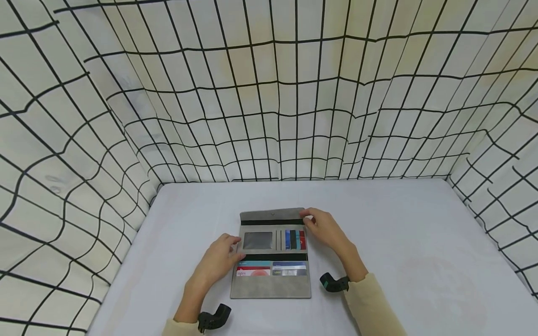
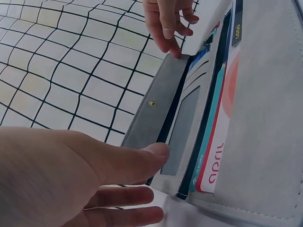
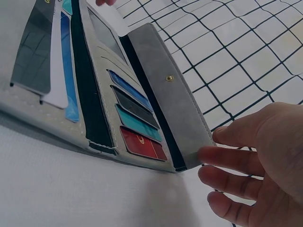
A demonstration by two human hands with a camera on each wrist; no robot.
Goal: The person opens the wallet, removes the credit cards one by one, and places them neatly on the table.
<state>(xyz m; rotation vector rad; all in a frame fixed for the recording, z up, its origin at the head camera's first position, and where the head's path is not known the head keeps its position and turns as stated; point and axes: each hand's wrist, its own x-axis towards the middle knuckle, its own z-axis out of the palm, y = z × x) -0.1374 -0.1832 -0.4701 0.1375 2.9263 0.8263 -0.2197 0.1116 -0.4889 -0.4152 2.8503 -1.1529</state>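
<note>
A grey trifold wallet [image 1: 269,288] lies unfolded on the white table, cards standing in its slots. Its snap flap [image 1: 269,214] is at the far end, tilted up from the table. My left hand [image 1: 218,256] is at the wallet's left edge, thumb [image 2: 158,150] by the clear window and the other fingers loosely extended. At the flap's right corner, my right hand [image 1: 325,226] touches with its fingertips [image 3: 207,154]; the remaining fingers are spread and relaxed. A red card [image 3: 142,143] and several others fill the middle panel's slots.
Black camera mounts sit on the left wrist [image 1: 214,317] and the right wrist [image 1: 334,282]. White walls with a black grid [image 1: 294,93] rise behind and beside the table [image 1: 399,233].
</note>
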